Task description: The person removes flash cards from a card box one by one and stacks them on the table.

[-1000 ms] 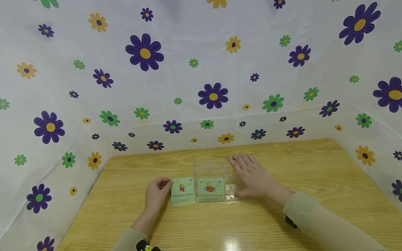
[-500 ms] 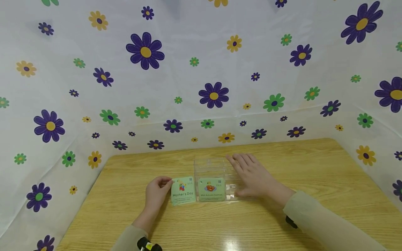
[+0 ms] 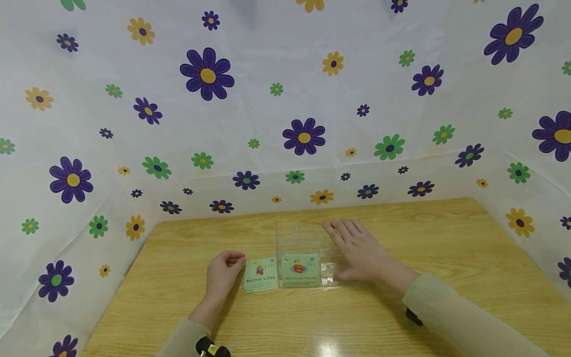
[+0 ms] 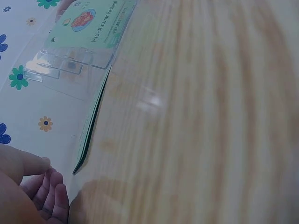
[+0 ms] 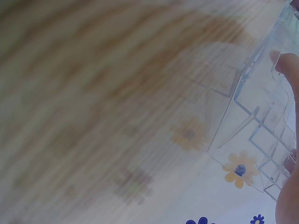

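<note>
A clear plastic tiered card holder [image 3: 297,245] stands on the table, with a green "Mid-Autumn Festival" card [image 3: 301,270] in its left front compartment. My right hand [image 3: 359,250] holds the holder's right part, thumb at the front, fingers reaching to the back; its thumb [image 5: 287,63] touches the clear plastic in the right wrist view. Left of the holder lies a low stack of green cards [image 3: 260,281], "Mother's Day" on top. By the stack's left corner is my left hand [image 3: 223,272], its thumb against loosely curled fingers. The left wrist view shows a gap between it and the stack.
A light wooden table [image 3: 285,322] spreads around the holder. Behind it and at both sides hangs a white flower-print cloth [image 3: 263,114]. Black straps sit on both wrists.
The "Mother's Day" card's top edge has dropped from its raised tilt, and it now lies lower, away from my left fingertips. My right hand and the holder have stayed put.
</note>
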A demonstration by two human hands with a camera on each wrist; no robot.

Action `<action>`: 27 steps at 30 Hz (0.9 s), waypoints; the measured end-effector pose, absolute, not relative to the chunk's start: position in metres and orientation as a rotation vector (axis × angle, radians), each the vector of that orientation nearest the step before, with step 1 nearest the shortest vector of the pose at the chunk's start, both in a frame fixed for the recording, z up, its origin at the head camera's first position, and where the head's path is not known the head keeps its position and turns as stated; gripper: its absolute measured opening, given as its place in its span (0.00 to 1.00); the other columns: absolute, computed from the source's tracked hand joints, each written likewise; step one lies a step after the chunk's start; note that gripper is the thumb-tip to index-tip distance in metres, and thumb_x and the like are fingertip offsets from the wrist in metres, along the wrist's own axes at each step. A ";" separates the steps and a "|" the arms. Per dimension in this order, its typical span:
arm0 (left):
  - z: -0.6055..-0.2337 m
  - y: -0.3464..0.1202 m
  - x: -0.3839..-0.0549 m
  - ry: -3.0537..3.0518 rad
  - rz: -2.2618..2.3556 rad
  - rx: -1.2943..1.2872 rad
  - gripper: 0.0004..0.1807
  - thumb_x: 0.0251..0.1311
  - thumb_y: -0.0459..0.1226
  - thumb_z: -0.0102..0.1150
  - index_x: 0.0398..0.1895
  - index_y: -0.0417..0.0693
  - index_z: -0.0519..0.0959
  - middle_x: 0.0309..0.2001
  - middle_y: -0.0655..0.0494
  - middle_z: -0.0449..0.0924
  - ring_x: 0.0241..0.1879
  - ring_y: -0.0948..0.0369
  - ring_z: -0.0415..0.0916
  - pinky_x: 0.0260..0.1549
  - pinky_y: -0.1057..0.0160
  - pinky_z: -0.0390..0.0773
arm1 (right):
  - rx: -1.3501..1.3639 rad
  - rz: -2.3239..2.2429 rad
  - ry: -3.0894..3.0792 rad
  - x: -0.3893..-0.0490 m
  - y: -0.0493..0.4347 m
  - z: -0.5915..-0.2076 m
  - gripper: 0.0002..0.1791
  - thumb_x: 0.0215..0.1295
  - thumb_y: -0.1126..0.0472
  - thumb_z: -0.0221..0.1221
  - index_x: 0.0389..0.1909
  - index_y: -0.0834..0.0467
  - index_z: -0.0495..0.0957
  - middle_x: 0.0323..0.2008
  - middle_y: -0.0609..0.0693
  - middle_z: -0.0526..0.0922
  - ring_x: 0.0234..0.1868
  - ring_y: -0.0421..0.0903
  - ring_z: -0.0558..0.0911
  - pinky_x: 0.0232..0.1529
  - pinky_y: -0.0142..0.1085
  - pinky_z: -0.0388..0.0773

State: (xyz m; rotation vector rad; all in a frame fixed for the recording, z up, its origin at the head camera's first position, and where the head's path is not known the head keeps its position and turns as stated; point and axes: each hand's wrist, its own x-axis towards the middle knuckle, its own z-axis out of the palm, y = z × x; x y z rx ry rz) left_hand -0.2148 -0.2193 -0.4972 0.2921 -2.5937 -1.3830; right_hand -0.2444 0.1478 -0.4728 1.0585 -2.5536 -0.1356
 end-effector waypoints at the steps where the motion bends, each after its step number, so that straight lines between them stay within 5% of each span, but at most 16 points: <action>1: -0.497 -0.219 -0.215 -2.592 -1.384 0.293 0.07 0.70 0.31 0.65 0.44 0.34 0.87 0.41 0.42 0.88 0.35 0.64 0.77 0.32 0.75 0.75 | 1.057 -0.136 -2.554 -0.244 0.148 -0.473 0.71 0.51 0.24 0.69 0.84 0.62 0.50 0.75 0.62 0.68 0.74 0.58 0.69 0.77 0.55 0.67; 27: -0.492 -0.216 -0.213 -2.463 -1.587 0.318 0.10 0.73 0.32 0.62 0.50 0.32 0.86 0.42 0.45 0.86 0.35 0.68 0.77 0.34 0.78 0.79 | 1.056 -0.170 -2.530 -0.245 0.148 -0.474 0.71 0.52 0.23 0.68 0.84 0.62 0.49 0.74 0.60 0.69 0.73 0.56 0.68 0.77 0.53 0.67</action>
